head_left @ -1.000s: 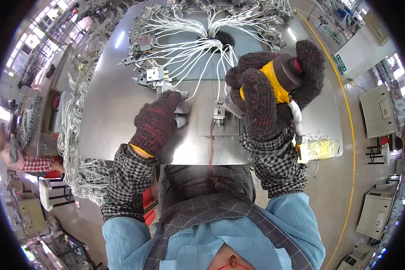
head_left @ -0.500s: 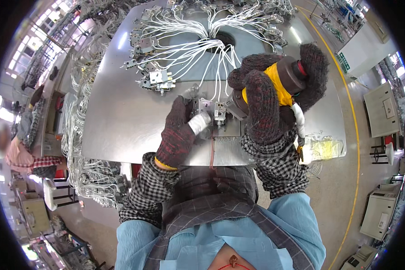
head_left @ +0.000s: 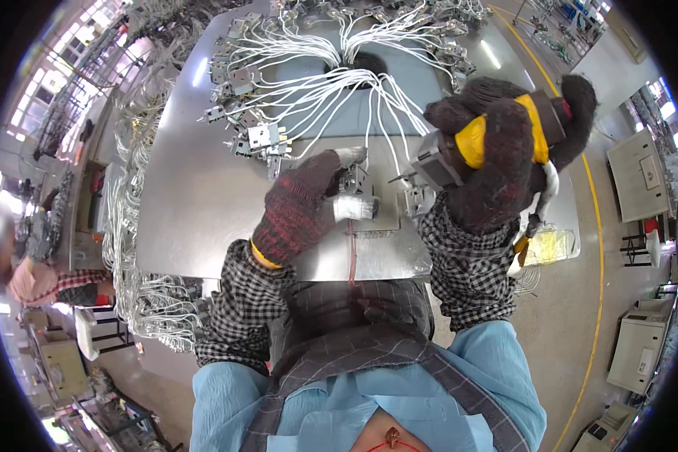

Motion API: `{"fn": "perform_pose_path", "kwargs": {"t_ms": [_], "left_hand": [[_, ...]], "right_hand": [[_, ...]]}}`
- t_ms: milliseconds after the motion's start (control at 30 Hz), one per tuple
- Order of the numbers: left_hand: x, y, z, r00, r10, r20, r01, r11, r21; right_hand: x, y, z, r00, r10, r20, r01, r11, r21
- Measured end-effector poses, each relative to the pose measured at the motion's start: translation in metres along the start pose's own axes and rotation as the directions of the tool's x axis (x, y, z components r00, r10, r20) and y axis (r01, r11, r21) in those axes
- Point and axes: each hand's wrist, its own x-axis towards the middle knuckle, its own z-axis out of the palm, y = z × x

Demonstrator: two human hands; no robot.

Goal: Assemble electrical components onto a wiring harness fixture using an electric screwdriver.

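The person's two gloved hands work apart from each other over the steel table (head_left: 180, 218), with a narrow strip of work surface between them. The left hand (head_left: 297, 207) is nearly closed, its taped thumb and finger set on opposite sides of a small metal housing (head_left: 358, 181), which lies between those tips on a thin flat plate (head_left: 388, 216); the two-sided pinch looks meant to keep the piece steady and square. (The pale wrapping on those tips probably spares the glove from sharp edges.) The right hand (head_left: 505, 151) is wrapped firmly around a dark power tool (head_left: 434, 162) with yellow bands, held lying sideways so that its nose and thin bit point toward the left hand, likely to keep the working end close to the parts; the bit stands clear of the pinched housing. Just below the tool's nose sits a second metal housing (head_left: 416, 200), and whether the tool touches it I cannot tell. Beyond both hands, white wires (head_left: 301, 102) fan from a dark round opening (head_left: 365, 64), an arrangement that seems to keep them from tangling. A cluster of metal fittings (head_left: 263, 139) lies just beyond the left hand, while a red cord (head_left: 352, 256) runs from the plate toward the person, between the forearms.
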Motion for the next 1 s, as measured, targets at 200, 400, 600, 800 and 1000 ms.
{"fn": "perform_pose_path", "kwargs": {"t_ms": [200, 400, 600, 800, 1000], "left_hand": [[0.002, 0.005, 0.003, 0.992, -0.027, 0.119, -0.026, 0.907, 0.420], [0.001, 0.015, 0.003, 0.988, -0.100, 0.119, 0.047, 0.922, 0.384], [-0.026, 0.011, -0.015, 0.982, -0.160, -0.098, 0.187, 0.875, 0.447], [-0.042, -0.023, -0.021, 0.936, -0.258, -0.240, 0.352, 0.726, 0.590], [-0.039, -0.024, -0.006, 0.948, -0.213, -0.235, 0.132, 0.938, -0.320]], "right_hand": [[-0.019, 0.004, 0.004, 0.996, 0.052, 0.076, -0.032, 0.971, -0.238], [-0.020, 0.022, -0.007, 0.943, -0.079, 0.324, 0.204, 0.905, -0.372], [-0.027, 0.025, -0.009, 0.939, -0.079, 0.335, 0.192, 0.928, -0.319], [-0.031, 0.020, -0.011, 0.950, -0.043, 0.310, 0.154, 0.927, -0.342], [-0.034, 0.020, -0.011, 0.945, -0.018, 0.326, 0.147, 0.916, -0.374]]}}
